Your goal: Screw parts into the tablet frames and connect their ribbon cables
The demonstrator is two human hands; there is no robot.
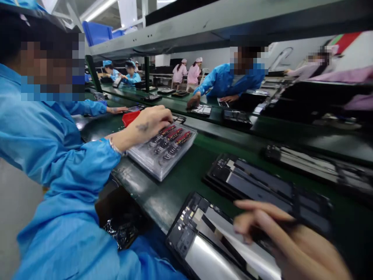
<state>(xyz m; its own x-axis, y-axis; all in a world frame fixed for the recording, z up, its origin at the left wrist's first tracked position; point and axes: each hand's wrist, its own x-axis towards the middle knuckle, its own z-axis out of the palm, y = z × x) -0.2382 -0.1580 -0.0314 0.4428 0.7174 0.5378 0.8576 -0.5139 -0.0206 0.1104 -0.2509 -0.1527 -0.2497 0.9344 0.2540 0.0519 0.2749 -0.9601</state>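
Observation:
My right hand point(294, 241) reaches in from the bottom right, above the nearest opened phone point(201, 237). Its fingers are bent and drawn together. Something dark lies at the fingers, but blur hides what it is. That phone shows silver metal, a black strip and small parts at its top end. Just beyond my fingers lies another opened dark phone point(247, 179). My left hand is out of sight. A co-worker's hand point(151, 122) is over a clear plastic tray point(154, 167) holding small red and black parts.
A co-worker in a blue sleeve point(96, 155) sits close on the left. More phone bodies point(309, 161) lie along the green bench point(163, 198). A grey shelf beam point(186, 33) crosses overhead. Across the bench another person in blue point(217, 79) works. Crumpled black plastic point(121, 233) sits below the bench edge.

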